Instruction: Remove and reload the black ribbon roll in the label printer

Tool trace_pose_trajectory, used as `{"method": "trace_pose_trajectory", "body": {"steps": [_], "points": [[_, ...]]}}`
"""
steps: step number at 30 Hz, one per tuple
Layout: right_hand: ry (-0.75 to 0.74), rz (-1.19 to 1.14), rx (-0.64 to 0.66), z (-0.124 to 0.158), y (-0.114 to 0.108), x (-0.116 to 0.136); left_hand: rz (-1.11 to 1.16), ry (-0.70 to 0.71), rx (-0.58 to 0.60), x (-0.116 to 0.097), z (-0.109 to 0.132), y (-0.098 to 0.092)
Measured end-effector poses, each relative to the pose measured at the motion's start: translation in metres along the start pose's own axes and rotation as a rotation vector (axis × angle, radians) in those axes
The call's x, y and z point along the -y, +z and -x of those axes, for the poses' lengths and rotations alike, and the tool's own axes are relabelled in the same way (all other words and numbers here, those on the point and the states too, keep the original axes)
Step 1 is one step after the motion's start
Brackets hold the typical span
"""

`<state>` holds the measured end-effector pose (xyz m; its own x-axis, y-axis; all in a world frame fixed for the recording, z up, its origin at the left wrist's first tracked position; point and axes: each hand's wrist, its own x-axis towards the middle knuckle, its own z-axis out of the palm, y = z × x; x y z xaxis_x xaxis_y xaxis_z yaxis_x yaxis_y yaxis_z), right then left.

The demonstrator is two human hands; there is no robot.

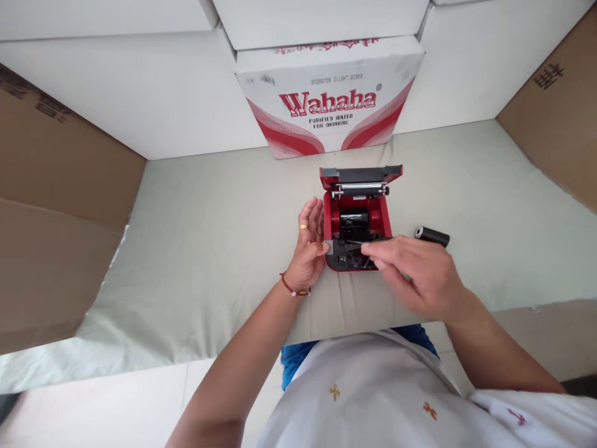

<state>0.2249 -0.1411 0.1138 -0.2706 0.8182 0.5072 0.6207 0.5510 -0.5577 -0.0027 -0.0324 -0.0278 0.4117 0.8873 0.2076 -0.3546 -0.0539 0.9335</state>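
Note:
A small red and black label printer (328,218) sits on the cloth-covered table with its lid (361,175) raised. Inside its red bay lies a glossy black roll (354,220). My left hand (311,246) grips the printer's left side, thumb on the grey front corner and fingers along the outer wall. Over the black front panel (347,255), my right hand (415,267) has thumb and forefinger pinched together. What sits between those fingertips, perhaps the edge of a dark strip, is too small to make out. To the right lies a second black roll (433,236) with a pale core.
A Wahaha water carton (326,99) stands behind the printer against white boxes (116,93). Brown cardboard panels rise at the left (60,205) and right (555,106). Pale green cloth (209,249) covers the table, its front edge close to my body.

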Motion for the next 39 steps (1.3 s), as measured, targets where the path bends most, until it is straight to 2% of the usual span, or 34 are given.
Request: {"method": "trace_pose_trajectory", "body": {"steps": [3, 6, 9, 13, 17, 20, 22, 25, 27, 29, 31, 34, 36, 39], "points": [[0.239, 0.164, 0.141, -0.036, -0.003, -0.002, 0.017, -0.004, -0.01, 0.002, -0.001, 0.001], [0.403, 0.481, 0.429, -0.075, 0.002, -0.008, 0.03, -0.013, -0.033, 0.002, -0.002, 0.001], [0.48, 0.675, 0.657, -0.104, 0.012, -0.013, 0.069, -0.022, -0.029, 0.0, -0.002, 0.003], [0.476, 0.713, 0.767, -0.119, 0.024, -0.016, 0.088, -0.027, -0.024, -0.002, -0.004, 0.005], [0.503, 0.687, 0.735, -0.116, 0.026, -0.011, 0.075, -0.024, -0.025, -0.001, -0.005, 0.004], [0.51, 0.685, 0.616, -0.104, 0.014, 0.005, 0.093, -0.03, -0.028, -0.002, -0.004, 0.004], [0.462, 0.579, 0.49, -0.088, -0.007, 0.018, 0.131, -0.039, -0.031, -0.004, -0.004, 0.005], [0.412, 0.186, 0.341, -0.054, -0.054, 0.029, 0.215, -0.057, -0.065, -0.009, -0.004, 0.009], [0.502, -0.023, 0.334, -0.027, -0.083, 0.023, 0.268, -0.075, -0.085, -0.013, -0.004, 0.012], [0.616, -0.068, 0.386, 0.0, -0.099, 0.008, 0.301, -0.089, -0.089, -0.015, -0.004, 0.014], [0.718, 0.005, 0.459, 0.024, -0.098, -0.012, 0.31, -0.096, -0.091, -0.016, -0.005, 0.015], [0.786, 0.111, 0.53, 0.046, -0.074, -0.036, 0.294, -0.093, -0.096, -0.017, -0.005, 0.014], [0.79, 0.121, 0.487, 0.052, -0.056, -0.042, 0.284, -0.094, -0.095, -0.017, -0.005, 0.014], [0.761, 0.197, 0.296, 0.057, -0.046, -0.049, 0.278, -0.103, -0.107, -0.017, -0.005, 0.012]]}}
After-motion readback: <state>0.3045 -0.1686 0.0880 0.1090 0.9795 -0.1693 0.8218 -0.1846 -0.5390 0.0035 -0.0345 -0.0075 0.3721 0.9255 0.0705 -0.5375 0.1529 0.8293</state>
